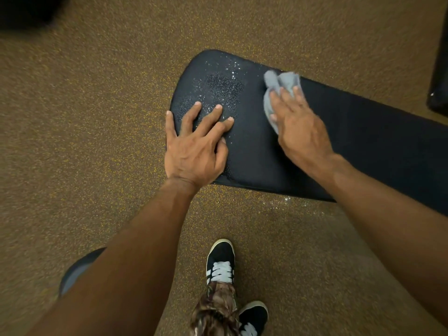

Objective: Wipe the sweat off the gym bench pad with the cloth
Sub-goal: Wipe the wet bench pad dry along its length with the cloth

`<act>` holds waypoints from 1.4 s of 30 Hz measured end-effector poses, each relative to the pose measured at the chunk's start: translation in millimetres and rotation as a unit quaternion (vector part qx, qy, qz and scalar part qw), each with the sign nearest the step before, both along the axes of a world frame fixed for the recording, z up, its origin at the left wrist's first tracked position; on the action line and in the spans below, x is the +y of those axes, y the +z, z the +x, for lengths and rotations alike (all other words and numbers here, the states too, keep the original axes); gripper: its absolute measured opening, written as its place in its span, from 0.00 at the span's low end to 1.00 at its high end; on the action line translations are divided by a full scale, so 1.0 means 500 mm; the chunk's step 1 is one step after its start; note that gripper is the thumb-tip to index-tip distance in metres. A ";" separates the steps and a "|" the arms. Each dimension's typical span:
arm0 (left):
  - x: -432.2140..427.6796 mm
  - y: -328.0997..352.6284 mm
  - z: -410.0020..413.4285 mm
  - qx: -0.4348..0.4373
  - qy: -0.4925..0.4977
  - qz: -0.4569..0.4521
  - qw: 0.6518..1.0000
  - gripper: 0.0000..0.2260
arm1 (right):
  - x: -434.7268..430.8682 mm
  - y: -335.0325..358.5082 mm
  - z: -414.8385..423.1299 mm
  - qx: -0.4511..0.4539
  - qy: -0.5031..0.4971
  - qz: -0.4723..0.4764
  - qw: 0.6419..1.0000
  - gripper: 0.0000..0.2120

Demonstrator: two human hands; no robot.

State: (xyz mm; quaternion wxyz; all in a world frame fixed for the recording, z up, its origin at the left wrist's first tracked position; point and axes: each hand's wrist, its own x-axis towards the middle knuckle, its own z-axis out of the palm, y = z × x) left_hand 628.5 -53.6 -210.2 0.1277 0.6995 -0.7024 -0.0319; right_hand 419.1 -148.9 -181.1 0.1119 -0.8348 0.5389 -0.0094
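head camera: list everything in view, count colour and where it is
bench pad: 1, black, centre running off to the right
sweat droplets: many, glistening, on the pad's rounded end
cloth: 1, grey, bunched on the pad under the right hand
floor: brown with yellow flecks, all around the pad
black object: 1, right edge, cut off, cannot tell what it is
round dark object: 1, dark and grey, lower left, partly behind the left forearm, unclear
shoes: 2, black with white laces, bottom centre
trouser leg: 1, camouflage pattern, above the shoes
left hand: flat on the pad's wet end, fingers spread
right hand: presses the cloth onto the pad
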 end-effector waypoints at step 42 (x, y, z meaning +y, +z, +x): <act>-0.128 0.032 -0.004 0.036 -0.012 0.075 0.996 0.27 | -0.150 0.006 0.066 -0.029 0.013 0.029 0.999 0.22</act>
